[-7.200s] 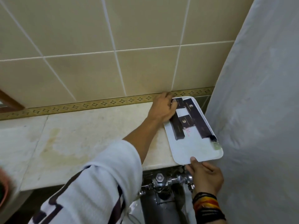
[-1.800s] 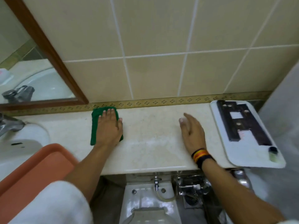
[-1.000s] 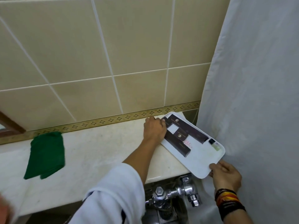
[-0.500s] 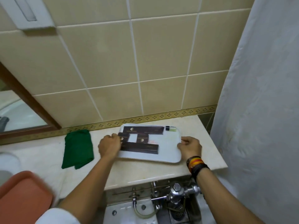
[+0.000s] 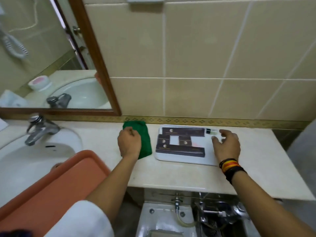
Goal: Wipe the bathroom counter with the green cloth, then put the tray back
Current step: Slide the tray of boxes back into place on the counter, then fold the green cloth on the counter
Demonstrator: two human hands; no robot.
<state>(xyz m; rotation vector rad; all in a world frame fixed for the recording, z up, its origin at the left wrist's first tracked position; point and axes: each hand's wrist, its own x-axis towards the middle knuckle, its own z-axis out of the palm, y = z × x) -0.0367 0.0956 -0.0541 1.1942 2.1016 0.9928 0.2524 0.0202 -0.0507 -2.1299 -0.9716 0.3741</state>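
Note:
The green cloth (image 5: pixel 145 140) lies folded on the beige counter (image 5: pixel 171 175), close to the wall border. My left hand (image 5: pixel 129 143) rests on its left part with the fingers curled down onto it. To the right, a white tray (image 5: pixel 183 160) sits flat on the counter, carrying several dark boxes (image 5: pixel 180 149) and a small bottle (image 5: pixel 211 131) at its far right corner. My right hand (image 5: pixel 226 145) hovers over the tray's right edge, fingers spread, holding nothing.
A white sink (image 5: pixel 25 161) with a chrome faucet (image 5: pixel 38 128) is at the left, under a wood-framed mirror (image 5: pixel 95 57). An orange tray (image 5: pixel 56 189) fills the lower left. Metal flush fittings (image 5: pixel 213 212) sit below the counter. A white curtain (image 5: pixel 304 147) hangs at the right.
Both hands have let go of the white tray, which now rests on the counter. My left hand has moved left onto the green cloth; my right hand has opened above the tray's right edge.

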